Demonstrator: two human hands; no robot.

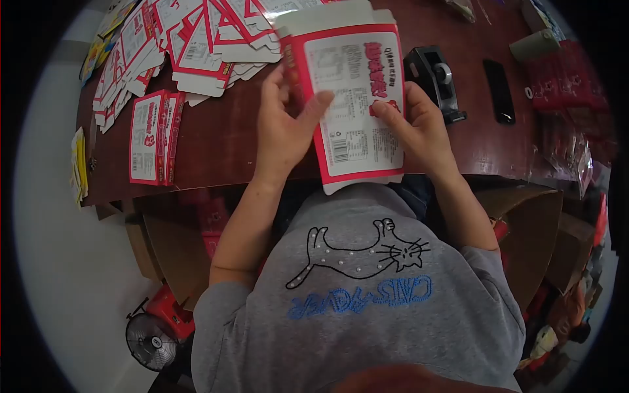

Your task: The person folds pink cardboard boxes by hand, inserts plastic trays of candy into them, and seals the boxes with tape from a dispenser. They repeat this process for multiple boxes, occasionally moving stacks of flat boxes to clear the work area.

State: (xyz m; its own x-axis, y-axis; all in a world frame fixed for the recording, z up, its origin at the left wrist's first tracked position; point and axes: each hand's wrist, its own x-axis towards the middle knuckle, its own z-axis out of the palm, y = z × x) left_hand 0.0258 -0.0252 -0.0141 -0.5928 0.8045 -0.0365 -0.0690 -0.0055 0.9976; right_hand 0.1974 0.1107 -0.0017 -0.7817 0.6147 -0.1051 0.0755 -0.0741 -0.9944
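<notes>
A red-bordered white carton (354, 65) with printed text and a barcode is held up between my two hands over the table's front edge. Its end flaps stick out at the top and bottom. My left hand (288, 121) grips the carton's left edge, thumb on the printed panel and fingers behind. On the opposite side, my right hand (422, 128) pinches the right edge with its thumb on the front face. Just beyond the right hand stands a black tape dispenser (436, 82) with a roll in it.
Flat cartons (196, 56) lie in a loose pile at the back left of the brown table (229, 144). A few red-and-white boxes (147, 141) stand at the left front. A black phone (499, 92) and pink packs (560, 78) lie at right. A fan (152, 340) stands below.
</notes>
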